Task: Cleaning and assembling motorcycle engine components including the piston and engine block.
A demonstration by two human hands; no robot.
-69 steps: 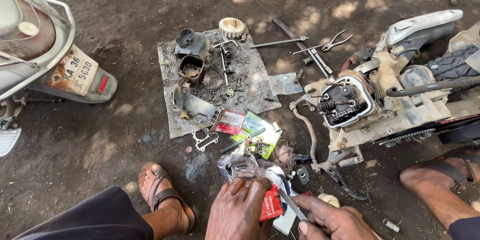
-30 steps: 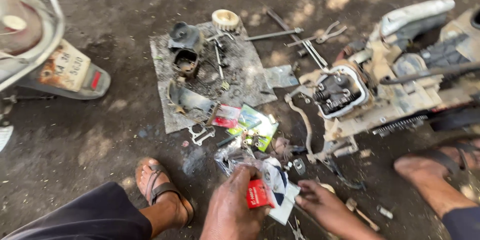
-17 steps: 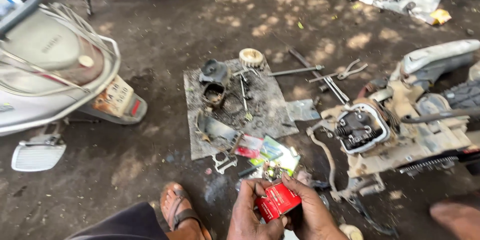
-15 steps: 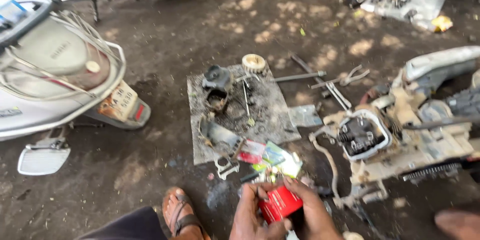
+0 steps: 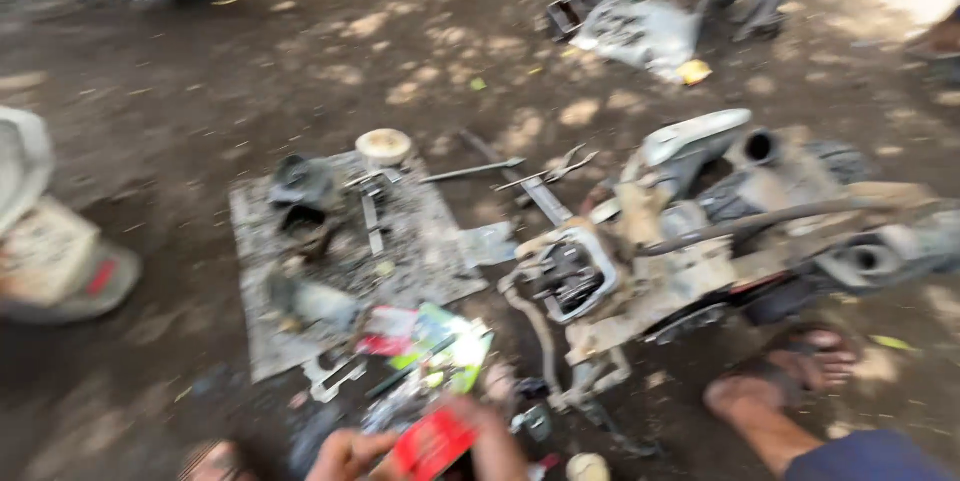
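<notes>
Both my hands on a small red packet, low in a blurred view.

My left hand grips the red packet from its left edge, my right hand from its right, fingers clamped on it. Just above lie green and red packets, then a grey mat of parts; to the right, a stripped engine on the dirt ground.

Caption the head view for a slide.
Both hands, left and right, hold a red packet beside a dismantled engine.
</notes>
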